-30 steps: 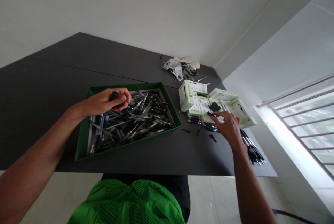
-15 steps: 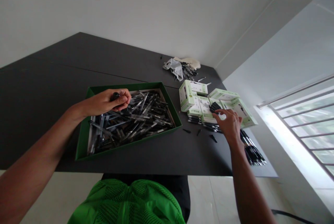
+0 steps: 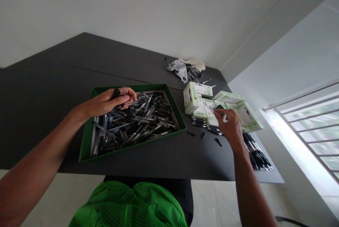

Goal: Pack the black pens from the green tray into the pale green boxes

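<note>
My left hand [image 3: 112,100] hovers over the far left corner of a green tray [image 3: 85,145] heaped with several black and clear pens [image 3: 137,119]. Its fingers are curled around a dark pen [image 3: 116,94]. My right hand [image 3: 230,124] reaches over a cluster of white-and-green boxes [image 3: 201,101] on the dark table [image 3: 53,75]. Its fingers pinch at small black pieces [image 3: 219,107] lying on the boxes; what they hold is unclear.
A row of black pens [image 3: 256,153] lies near the table's right edge. Small black bits [image 3: 202,136] are scattered between tray and boxes. A crumpled cloth with more pens [image 3: 184,69] sits in the far corner by the wall. A window is at the right.
My right hand moved a little farther onto the boxes and its fingers closed over the black pieces. My left hand stayed over the tray with the pen.
</note>
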`<state>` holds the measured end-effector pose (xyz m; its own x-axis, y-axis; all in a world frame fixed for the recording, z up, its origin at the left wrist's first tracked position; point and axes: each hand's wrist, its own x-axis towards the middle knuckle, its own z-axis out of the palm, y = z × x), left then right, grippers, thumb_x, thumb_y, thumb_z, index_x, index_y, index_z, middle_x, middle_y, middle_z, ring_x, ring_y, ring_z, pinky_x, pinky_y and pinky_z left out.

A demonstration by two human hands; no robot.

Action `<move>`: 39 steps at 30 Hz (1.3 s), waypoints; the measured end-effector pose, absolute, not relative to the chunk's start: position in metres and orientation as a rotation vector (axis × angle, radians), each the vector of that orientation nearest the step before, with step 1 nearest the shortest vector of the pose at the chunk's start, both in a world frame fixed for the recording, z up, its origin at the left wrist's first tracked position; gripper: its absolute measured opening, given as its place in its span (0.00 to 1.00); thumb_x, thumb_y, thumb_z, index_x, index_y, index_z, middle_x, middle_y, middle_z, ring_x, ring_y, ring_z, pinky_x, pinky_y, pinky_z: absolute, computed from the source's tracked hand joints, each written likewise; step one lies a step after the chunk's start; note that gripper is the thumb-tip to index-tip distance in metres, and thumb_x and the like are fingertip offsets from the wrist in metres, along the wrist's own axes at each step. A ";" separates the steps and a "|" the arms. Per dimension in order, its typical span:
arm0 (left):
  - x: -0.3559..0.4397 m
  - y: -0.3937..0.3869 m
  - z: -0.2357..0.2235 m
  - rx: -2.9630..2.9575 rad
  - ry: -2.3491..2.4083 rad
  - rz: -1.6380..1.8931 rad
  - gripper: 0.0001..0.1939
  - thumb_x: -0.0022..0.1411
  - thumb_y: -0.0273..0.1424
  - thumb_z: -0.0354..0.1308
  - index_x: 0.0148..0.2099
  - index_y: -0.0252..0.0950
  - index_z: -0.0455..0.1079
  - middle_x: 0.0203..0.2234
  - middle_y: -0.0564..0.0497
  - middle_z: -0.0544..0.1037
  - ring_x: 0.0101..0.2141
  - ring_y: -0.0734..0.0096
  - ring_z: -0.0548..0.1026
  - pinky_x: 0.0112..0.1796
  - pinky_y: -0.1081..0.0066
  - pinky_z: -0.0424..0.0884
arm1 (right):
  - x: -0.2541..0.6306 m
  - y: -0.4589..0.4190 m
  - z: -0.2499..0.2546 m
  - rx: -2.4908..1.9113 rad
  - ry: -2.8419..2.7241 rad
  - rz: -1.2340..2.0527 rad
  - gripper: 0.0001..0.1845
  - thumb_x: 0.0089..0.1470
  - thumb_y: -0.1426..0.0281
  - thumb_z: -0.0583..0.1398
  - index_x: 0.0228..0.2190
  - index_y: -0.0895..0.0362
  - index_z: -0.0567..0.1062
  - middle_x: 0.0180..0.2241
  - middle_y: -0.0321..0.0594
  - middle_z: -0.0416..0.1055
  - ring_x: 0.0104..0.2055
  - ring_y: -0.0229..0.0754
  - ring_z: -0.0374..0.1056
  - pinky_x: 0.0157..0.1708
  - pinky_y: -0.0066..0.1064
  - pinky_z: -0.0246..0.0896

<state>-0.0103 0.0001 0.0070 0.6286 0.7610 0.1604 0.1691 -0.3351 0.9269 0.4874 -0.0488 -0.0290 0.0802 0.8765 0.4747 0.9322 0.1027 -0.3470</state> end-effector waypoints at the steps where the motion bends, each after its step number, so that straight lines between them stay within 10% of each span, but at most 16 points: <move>1: -0.010 -0.001 0.009 1.875 0.752 0.735 0.13 0.80 0.36 0.50 0.51 0.30 0.69 0.31 0.54 0.69 0.31 0.75 0.68 0.35 0.74 0.70 | 0.467 -0.053 -0.019 -1.665 -1.832 -0.057 0.16 0.65 0.59 0.59 0.41 0.55 0.83 0.39 0.45 0.76 0.37 0.46 0.67 0.42 0.42 0.63; 10: -0.015 0.003 0.011 2.131 0.663 0.818 0.26 0.79 0.49 0.50 0.58 0.33 0.76 0.53 0.40 0.79 0.55 0.60 0.75 0.57 0.61 0.70 | 0.265 -0.059 0.025 -1.013 -2.077 0.426 0.09 0.67 0.72 0.61 0.48 0.55 0.78 0.44 0.43 0.79 0.45 0.44 0.73 0.48 0.37 0.68; 20: -0.021 0.001 0.010 2.135 0.750 0.964 0.34 0.74 0.57 0.50 0.70 0.43 0.69 0.54 0.41 0.77 0.51 0.56 0.74 0.54 0.59 0.70 | 0.204 -0.026 0.014 -0.853 -1.907 1.060 0.13 0.60 0.64 0.69 0.45 0.55 0.78 0.41 0.35 0.81 0.31 0.34 0.68 0.32 0.29 0.63; 28: -0.013 -0.004 0.010 1.757 0.650 1.026 0.23 0.73 0.52 0.59 0.57 0.40 0.71 0.27 0.56 0.68 0.23 0.75 0.62 0.22 0.76 0.61 | 0.213 -0.031 0.016 -0.961 -1.679 1.059 0.20 0.59 0.52 0.68 0.42 0.54 0.81 0.36 0.33 0.76 0.25 0.32 0.53 0.26 0.31 0.52; 39: -0.013 -0.001 0.007 1.683 0.507 0.944 0.12 0.79 0.41 0.54 0.50 0.39 0.58 0.24 0.61 0.71 0.18 0.82 0.60 0.17 0.83 0.53 | 0.217 -0.030 0.012 -0.793 -1.513 1.049 0.29 0.57 0.44 0.68 0.48 0.52 0.79 0.36 0.35 0.71 0.31 0.36 0.62 0.31 0.32 0.62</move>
<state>-0.0134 -0.0010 0.0071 0.5928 0.7337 0.3320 -0.1289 -0.3205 0.9384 0.2174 -0.0299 0.0116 -0.1983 0.8990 0.3904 -0.0508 0.3884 -0.9201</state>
